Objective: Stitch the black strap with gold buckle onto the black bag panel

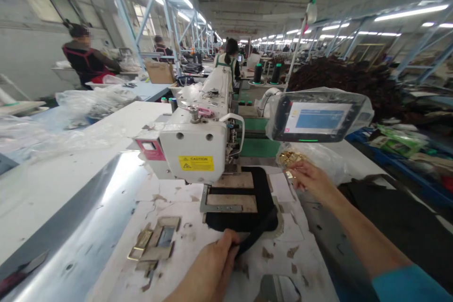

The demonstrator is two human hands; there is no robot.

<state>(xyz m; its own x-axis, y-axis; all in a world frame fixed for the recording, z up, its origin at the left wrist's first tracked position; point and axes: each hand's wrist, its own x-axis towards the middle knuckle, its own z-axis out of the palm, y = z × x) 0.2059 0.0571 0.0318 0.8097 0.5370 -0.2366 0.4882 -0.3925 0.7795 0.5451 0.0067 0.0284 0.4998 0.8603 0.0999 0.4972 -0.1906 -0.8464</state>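
My left hand [222, 247] pinches the end of a black strap [256, 232] at the front of the sewing machine's work plate. The strap runs up to the right, over a black fabric piece [266, 198] that lies under the machine's metal clamp frame [226, 207]. Off to the right, my right hand [309, 179] is at the mouth of a clear plastic bag holding gold-coloured metal fittings [288, 156]. Its fingertips are closed around a small gold metal piece [289, 174], partly hidden. One gold buckle [140, 244] sits in a holder at the left of the plate.
The white sewing machine head [193, 151] stands over the fabric. A plastic-wrapped screen [318, 120] is above my right hand. Scissors [23, 271] lie at the lower left, dark fabric [385, 222] at the right. Several people work further off.
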